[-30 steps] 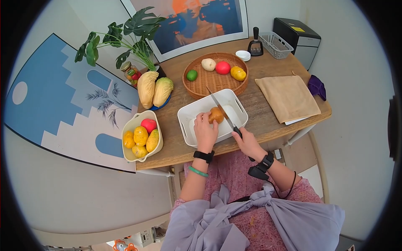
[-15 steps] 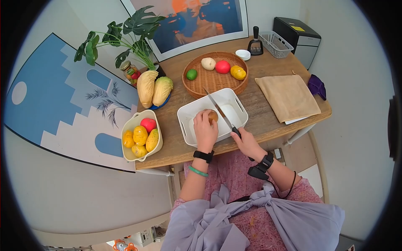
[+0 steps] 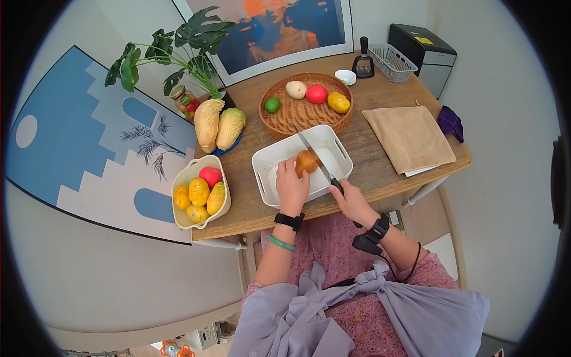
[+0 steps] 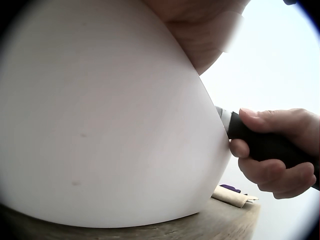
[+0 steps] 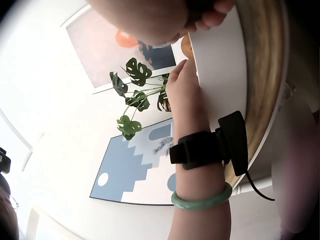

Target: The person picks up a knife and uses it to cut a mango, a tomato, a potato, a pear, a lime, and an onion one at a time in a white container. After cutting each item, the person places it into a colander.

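We see the right grip (image 3: 352, 203) clamped round the black handle of a knife (image 3: 321, 163), and the left grip (image 3: 292, 184) curled on a round fruit (image 3: 307, 162), its thumb on the near side. The fruit lies just ahead and to the right of the left grip, within the white tub (image 3: 327, 141); the blade crosses by its right side, and whether the two touch we cannot tell.

Nearest trouble first: the left grip is close to the edge, so if the blade skids on the curved skin, we think it could nick a fingertip. The fruit might also roll, being round and held mainly from the left. The handle sits by the tub's near rim, so a hard press could jam the right grip there or tilt the tub. Farther out, the tip reaches past the far rim, toward the wicker tray (image 3: 302, 116) ahead of both grips; a long forward stroke might knock it across the desk (image 3: 244, 190).

As for looks, we find the fruit golden brown, plump and smooth, with a soft shine on top. We make out no cut in it, though the left grip hides part of its surface.
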The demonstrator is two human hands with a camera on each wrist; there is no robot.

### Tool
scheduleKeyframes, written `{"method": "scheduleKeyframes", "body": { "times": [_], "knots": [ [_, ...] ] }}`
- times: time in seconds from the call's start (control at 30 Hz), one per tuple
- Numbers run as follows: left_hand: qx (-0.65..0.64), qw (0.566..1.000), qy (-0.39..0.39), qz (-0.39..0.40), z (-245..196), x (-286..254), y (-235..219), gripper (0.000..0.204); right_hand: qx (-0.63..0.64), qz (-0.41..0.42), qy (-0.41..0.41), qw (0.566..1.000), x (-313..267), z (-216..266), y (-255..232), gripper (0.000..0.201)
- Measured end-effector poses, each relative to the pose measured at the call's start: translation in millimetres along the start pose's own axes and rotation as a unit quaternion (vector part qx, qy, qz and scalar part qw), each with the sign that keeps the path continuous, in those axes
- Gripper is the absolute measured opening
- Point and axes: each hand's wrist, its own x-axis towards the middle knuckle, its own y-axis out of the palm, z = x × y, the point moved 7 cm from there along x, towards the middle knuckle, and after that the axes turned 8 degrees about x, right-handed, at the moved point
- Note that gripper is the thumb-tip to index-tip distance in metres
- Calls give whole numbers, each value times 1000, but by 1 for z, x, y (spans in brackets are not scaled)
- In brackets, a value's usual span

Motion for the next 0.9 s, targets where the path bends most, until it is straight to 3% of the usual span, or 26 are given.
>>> {"method": "scheduleKeyframes", "body": {
  "times": [0.17,0.3,0.37,0.6,0.77,0.9],
  "knots": [
    [39,995,69,-54,-12,-1,-7,46,16,-2,22,1000,-3,3,0,36],
    [42,996,77,-31,-12,0,-4,46,-6,-2,4,1000,0,0,0,37],
    [47,997,61,8,-9,0,0,43,-19,8,-1,1000,0,0,2,37],
    [55,998,17,-16,-4,0,-2,38,12,-5,-1,1000,0,2,-1,37],
    [-10,997,-73,28,0,0,-4,41,17,-6,15,1000,-1,0,-1,37],
    [29,997,-67,21,0,0,-5,42,3,-3,6,1000,0,4,-1,37]
  ]
}}
